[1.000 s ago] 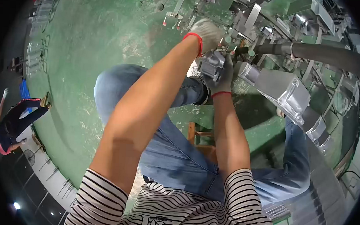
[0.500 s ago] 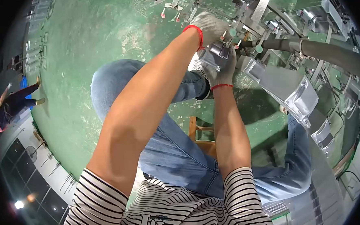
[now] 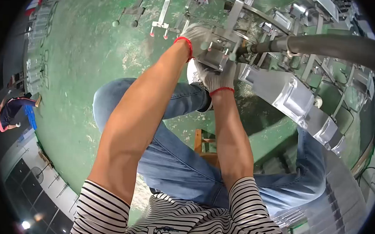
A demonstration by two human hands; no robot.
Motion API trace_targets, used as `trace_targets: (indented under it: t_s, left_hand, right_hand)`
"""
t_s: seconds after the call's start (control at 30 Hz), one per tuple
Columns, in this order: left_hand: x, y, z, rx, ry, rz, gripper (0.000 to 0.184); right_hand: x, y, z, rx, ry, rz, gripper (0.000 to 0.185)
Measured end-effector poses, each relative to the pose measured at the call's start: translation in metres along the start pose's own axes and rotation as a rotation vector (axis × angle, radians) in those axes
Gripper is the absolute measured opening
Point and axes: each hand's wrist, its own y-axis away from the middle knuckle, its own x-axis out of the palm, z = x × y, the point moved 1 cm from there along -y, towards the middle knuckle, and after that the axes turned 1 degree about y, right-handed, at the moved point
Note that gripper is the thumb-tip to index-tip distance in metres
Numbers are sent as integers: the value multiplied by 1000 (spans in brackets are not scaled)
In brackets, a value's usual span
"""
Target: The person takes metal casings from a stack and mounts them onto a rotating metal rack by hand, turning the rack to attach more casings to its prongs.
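My right hand (image 3: 220, 77), in a grey-white work glove with a red band at the wrist, grips a small shiny box-shaped metal part (image 3: 213, 57) from its near side. The part sits beneath a metal bracket with several small pins and round knobs, and touching cannot be made out. At the part's far left is my left hand (image 3: 196, 36), gloved too and reaching in against the fixture frame (image 3: 232, 20). Its fingers are hidden behind the part and the frame.
A thick dark hose (image 3: 327, 46) crosses from the right to the fixture. Bright formed metal pieces (image 3: 296, 97) hang in a row at right, close to my arm. A wooden stool (image 3: 199, 139) stands below. Far left, another person (image 3: 9, 112) is on the green floor (image 3: 84, 69).
Both hands and the metal part have shifted left in view, and the part now lies under the pinned bracket. The fixture also appears further left and lower as the view has moved.
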Motion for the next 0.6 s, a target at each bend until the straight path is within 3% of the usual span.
trace_targets:
  t_s: [0.03,0.17,0.23,0.3,0.37,0.4,0.47,0.53,0.57,0.6]
  left_hand:
    - [-2,3,1,74,0,-49,33]
    - [-18,1,-8,-106,141,146,37]
    - [-19,13,-13,-114,199,43,36]
    - [-8,25,-16,-115,195,-108,34]
    - [0,29,-16,10,-165,-227,30]
    - [0,33,-19,-145,93,-147,36]
    - [-29,47,-43,-513,601,-113,52]
    - [-53,61,-70,-320,288,-59,57]
    - [-59,64,-77,-169,166,-67,57]
    - [-64,65,-80,-132,204,54,62]
  right_hand:
    - [0,-2,1,19,-20,-2,42]
    - [3,6,0,-2,3,-11,44]
    - [-5,15,-2,32,49,16,59]
    - [-11,37,0,-10,370,-63,68]
    - [-13,83,11,118,702,-94,73]
    - [-22,101,18,-39,846,-146,70]
    - [-29,155,41,-108,989,-148,51]
    - [-23,223,72,-58,988,-108,31]
    - [-29,252,79,-245,1059,-55,30]
    - [-34,282,90,-441,1204,16,33]
